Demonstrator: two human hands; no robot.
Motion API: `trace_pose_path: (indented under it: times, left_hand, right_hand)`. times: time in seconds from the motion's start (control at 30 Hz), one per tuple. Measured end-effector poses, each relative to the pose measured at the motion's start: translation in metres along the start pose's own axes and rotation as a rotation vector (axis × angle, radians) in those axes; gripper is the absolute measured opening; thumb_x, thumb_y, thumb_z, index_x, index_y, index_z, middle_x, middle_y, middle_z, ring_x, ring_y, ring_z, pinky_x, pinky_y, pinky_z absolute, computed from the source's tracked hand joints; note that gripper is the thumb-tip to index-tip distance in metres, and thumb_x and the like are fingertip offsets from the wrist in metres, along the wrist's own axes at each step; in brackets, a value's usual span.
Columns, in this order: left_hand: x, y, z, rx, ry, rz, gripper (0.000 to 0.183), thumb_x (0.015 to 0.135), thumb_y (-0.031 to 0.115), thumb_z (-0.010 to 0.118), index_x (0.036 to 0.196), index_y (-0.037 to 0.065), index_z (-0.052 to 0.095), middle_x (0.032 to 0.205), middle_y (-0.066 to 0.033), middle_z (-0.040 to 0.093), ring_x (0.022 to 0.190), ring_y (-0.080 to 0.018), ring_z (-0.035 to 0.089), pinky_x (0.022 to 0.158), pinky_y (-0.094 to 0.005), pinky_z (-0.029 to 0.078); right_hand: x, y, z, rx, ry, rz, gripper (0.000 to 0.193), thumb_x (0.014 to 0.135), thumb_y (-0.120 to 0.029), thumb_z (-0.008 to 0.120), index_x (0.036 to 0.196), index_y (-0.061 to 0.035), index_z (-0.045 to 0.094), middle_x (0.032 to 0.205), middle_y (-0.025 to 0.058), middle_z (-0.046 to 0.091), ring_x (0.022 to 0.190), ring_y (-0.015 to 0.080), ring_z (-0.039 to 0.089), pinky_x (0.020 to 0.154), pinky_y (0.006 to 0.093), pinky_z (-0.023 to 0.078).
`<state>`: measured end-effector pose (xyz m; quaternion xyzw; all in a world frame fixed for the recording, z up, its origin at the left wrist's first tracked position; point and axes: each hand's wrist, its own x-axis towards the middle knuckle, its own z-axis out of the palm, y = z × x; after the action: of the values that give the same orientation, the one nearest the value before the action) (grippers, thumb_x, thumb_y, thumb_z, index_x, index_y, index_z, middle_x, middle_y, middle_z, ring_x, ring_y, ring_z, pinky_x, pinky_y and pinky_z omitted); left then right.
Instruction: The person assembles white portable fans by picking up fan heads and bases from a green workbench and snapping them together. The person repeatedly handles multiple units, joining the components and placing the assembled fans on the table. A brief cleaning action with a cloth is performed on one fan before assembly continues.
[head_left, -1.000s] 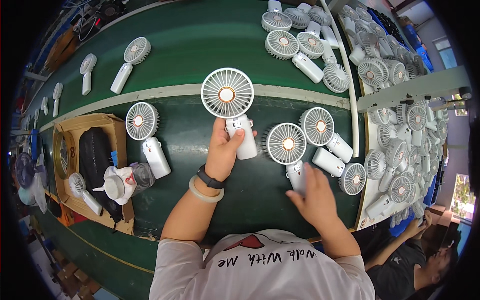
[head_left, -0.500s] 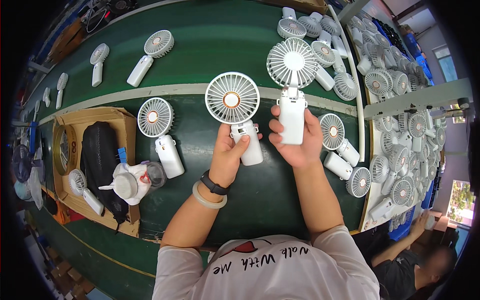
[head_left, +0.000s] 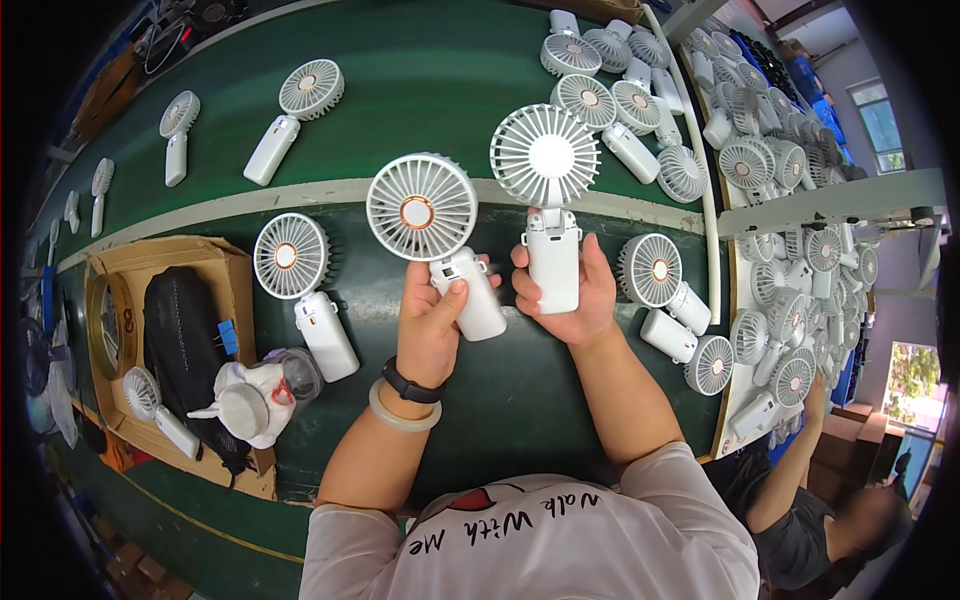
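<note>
My left hand [head_left: 424, 335] grips a white handheld fan [head_left: 470, 305] by its handle, thumb across the front near a small dark slot. Its round grille with an orange ring around the hub faces up. My right hand [head_left: 592, 318] holds a second white handheld fan [head_left: 552, 270], whose plain white hub shows and which has no visible ring. Both fans are upright side by side above the dark green bench, their heads close together. Left of my left hand, another white fan [head_left: 330, 340] lies on the bench; to the right of my right hand are two more, one of them a fan [head_left: 650, 270] with an orange-ringed hub.
At the left, a cardboard box [head_left: 240, 300] holds a black pouch [head_left: 180, 340], a tape roll and a fan; a white plush-covered cup [head_left: 250, 400] stands beside it. Several fans lie on the green belt [head_left: 420, 80] beyond. Many fill the right-hand rack [head_left: 735, 420], where a co-worker [head_left: 800, 520] reaches.
The view has shifted slightly. Both held fans have moved left, and the right one is lower in view. The co-worker's arm has swung up to the fans on the rack.
</note>
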<state>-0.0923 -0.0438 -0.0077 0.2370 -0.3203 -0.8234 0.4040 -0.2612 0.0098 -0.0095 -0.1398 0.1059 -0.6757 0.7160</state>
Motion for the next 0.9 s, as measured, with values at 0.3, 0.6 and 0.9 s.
trace_pose_path:
  times: [0.3,0.6,0.9]
  left_hand:
    - [-0.003,0.001,0.008,0.047,-0.013,0.022,0.054,0.088,0.011,0.056,0.131,0.017,0.025,0.117,-0.0137,0.051,0.093,-0.0223,0.06,0.065,-0.0362,0.056]
    - [-0.008,-0.003,-0.001,-0.018,-0.022,-0.112,0.035,0.075,0.0,0.067,0.104,0.005,0.048,0.089,-0.0064,0.057,0.081,-0.0178,0.059,0.073,-0.0388,0.054]
    - [-0.003,-0.003,-0.003,0.017,-0.083,-0.047,0.057,0.07,0.004,0.067,0.121,0.01,0.042,0.114,-0.0077,0.051,0.102,-0.0209,0.053,0.093,-0.0398,0.043]
  right_hand:
    - [0.004,0.006,-0.001,-0.277,0.163,-0.111,0.05,0.092,-0.04,0.045,0.129,-0.0076,0.038,0.104,0.0117,0.053,0.082,0.0209,0.052,0.067,0.0339,0.047]
    - [0.001,0.006,0.006,-0.566,0.353,-0.139,0.046,0.084,-0.013,0.06,0.125,-0.0025,0.042,0.102,0.0078,0.059,0.085,0.0179,0.062,0.076,0.0319,0.052]
    - [0.002,0.006,0.004,-0.544,0.341,-0.174,0.048,0.082,-0.004,0.06,0.126,-0.001,0.04,0.113,0.007,0.055,0.101,0.0128,0.054,0.086,0.0284,0.046]
